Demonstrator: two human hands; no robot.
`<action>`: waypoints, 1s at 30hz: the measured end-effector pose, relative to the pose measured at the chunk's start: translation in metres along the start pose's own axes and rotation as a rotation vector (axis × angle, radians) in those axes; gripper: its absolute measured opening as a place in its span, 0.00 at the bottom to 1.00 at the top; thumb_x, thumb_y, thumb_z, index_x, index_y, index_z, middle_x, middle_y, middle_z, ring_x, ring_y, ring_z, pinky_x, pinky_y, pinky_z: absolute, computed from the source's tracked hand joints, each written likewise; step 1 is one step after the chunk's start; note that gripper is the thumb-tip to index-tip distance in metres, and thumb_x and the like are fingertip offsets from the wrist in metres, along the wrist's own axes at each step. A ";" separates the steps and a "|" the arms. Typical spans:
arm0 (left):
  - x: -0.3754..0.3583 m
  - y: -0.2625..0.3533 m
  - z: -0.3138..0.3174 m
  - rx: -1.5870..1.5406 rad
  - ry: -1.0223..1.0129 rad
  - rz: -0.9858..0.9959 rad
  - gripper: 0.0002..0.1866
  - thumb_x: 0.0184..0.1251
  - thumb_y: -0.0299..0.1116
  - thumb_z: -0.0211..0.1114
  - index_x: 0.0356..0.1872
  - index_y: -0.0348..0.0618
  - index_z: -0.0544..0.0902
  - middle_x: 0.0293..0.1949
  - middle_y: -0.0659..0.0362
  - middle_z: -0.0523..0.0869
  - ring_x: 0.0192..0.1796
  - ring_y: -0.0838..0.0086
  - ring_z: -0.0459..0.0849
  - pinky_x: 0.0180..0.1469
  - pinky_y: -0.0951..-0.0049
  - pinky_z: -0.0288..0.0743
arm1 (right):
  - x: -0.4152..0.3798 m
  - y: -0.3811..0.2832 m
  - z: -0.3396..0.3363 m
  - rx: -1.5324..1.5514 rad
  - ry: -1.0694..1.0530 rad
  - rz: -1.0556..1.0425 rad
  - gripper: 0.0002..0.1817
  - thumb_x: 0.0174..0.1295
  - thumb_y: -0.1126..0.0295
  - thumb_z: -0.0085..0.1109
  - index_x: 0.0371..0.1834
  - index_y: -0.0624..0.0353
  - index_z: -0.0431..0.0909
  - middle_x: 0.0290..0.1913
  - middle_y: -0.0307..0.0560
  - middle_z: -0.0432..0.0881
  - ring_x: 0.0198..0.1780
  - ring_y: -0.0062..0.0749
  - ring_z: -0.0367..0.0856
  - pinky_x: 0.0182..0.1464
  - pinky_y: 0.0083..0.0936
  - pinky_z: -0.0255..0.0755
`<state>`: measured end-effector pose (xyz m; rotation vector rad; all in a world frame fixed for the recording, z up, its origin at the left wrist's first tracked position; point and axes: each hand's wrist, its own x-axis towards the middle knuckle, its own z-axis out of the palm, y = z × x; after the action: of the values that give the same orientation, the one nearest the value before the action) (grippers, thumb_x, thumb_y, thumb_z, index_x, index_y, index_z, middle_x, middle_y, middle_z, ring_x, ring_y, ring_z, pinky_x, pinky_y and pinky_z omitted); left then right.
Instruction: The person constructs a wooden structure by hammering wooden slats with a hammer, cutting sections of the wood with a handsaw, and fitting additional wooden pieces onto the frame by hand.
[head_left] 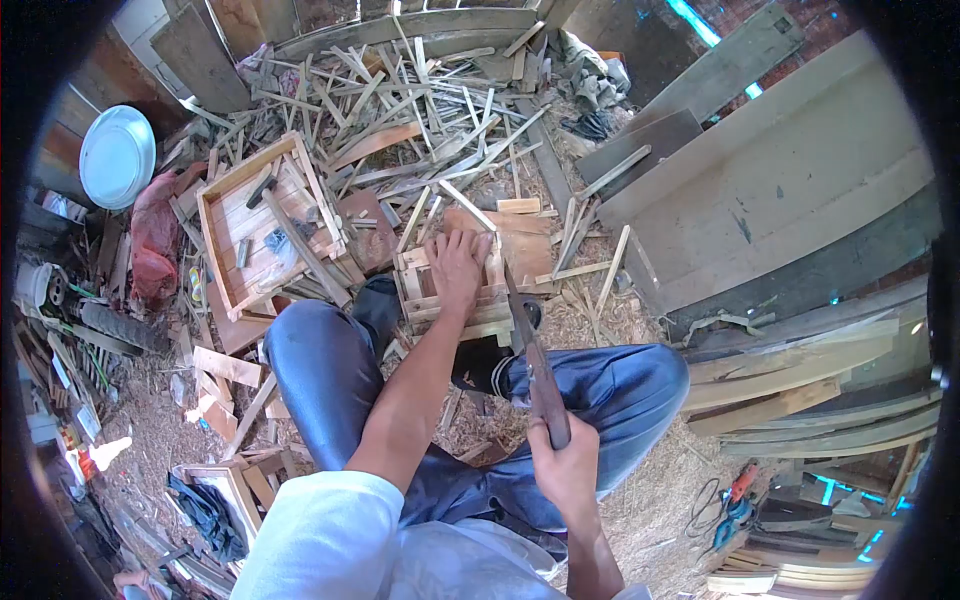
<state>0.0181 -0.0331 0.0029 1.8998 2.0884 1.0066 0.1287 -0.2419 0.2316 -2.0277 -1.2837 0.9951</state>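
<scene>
My right hand point(566, 455) is closed around the wooden handle of a long hand saw point(528, 335), its thin blade seen nearly edge-on and pointing away from me. The blade's far end lies beside a pale wooden strip point(470, 206). My left hand point(457, 268) presses down with curled fingers, gripping the strip's near end over a small slatted wooden frame point(425, 312). That frame rests on the ground between my feet. Part of the strip is hidden under my fingers. A flat brown board point(525, 245) lies just beyond the frame.
A shallow wooden tray point(213, 245) at the left holds a hammer point(262, 188) and a plastic bag. Scrap strips point(400, 110) pile up ahead. Large boards point(770, 170) lean at the right. A corded tool point(738, 505) lies on sawdust at the lower right.
</scene>
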 end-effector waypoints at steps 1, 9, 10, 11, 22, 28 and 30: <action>0.000 0.000 0.001 -0.007 0.007 -0.001 0.15 0.69 0.46 0.62 0.37 0.45 0.83 0.38 0.58 0.82 0.49 0.63 0.75 0.61 0.58 0.60 | -0.004 -0.002 -0.001 -0.027 -0.019 0.015 0.11 0.60 0.69 0.60 0.26 0.66 0.77 0.16 0.49 0.71 0.19 0.28 0.69 0.26 0.33 0.66; -0.018 0.005 0.004 0.042 0.142 0.068 0.14 0.66 0.47 0.65 0.38 0.48 0.83 0.37 0.60 0.81 0.44 0.65 0.75 0.56 0.59 0.62 | 0.104 0.058 0.081 -0.048 0.082 -0.106 0.16 0.58 0.64 0.62 0.21 0.67 0.75 0.15 0.56 0.73 0.17 0.40 0.70 0.27 0.41 0.67; -0.015 0.004 0.004 0.025 0.133 0.060 0.13 0.66 0.47 0.64 0.38 0.49 0.83 0.37 0.60 0.81 0.45 0.65 0.75 0.57 0.60 0.62 | 0.104 0.060 0.082 -0.047 0.086 -0.104 0.16 0.58 0.64 0.62 0.21 0.67 0.75 0.15 0.56 0.73 0.17 0.40 0.70 0.27 0.41 0.67; -0.017 0.004 0.002 0.015 0.132 0.063 0.13 0.66 0.47 0.64 0.38 0.49 0.83 0.37 0.60 0.81 0.45 0.65 0.75 0.57 0.60 0.62 | 0.105 0.063 0.081 -0.005 0.082 -0.058 0.17 0.58 0.64 0.62 0.21 0.67 0.74 0.14 0.54 0.72 0.17 0.37 0.70 0.26 0.40 0.66; -0.012 0.004 0.004 0.001 0.129 0.056 0.14 0.68 0.45 0.63 0.37 0.44 0.82 0.36 0.57 0.81 0.44 0.62 0.76 0.59 0.57 0.63 | 0.092 0.102 0.076 1.204 -0.027 0.407 0.16 0.65 0.68 0.55 0.19 0.53 0.64 0.13 0.32 0.59 0.14 0.22 0.59 0.23 0.29 0.62; -0.007 0.003 0.002 0.036 0.030 -0.002 0.14 0.68 0.47 0.62 0.38 0.47 0.83 0.38 0.59 0.80 0.47 0.64 0.75 0.61 0.58 0.61 | 0.050 0.045 0.010 0.312 -0.111 0.234 0.12 0.63 0.69 0.59 0.24 0.65 0.76 0.15 0.43 0.71 0.19 0.26 0.74 0.26 0.34 0.69; -0.009 0.001 0.005 0.013 0.090 0.042 0.14 0.67 0.47 0.63 0.38 0.47 0.83 0.37 0.59 0.80 0.47 0.64 0.75 0.61 0.57 0.61 | 0.026 0.033 0.006 0.080 -0.115 0.149 0.12 0.62 0.69 0.59 0.25 0.67 0.76 0.15 0.47 0.73 0.20 0.30 0.76 0.27 0.36 0.70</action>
<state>0.0231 -0.0400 -0.0035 1.9466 2.1165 1.1102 0.1481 -0.2313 0.1957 -2.0536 -1.1436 1.2277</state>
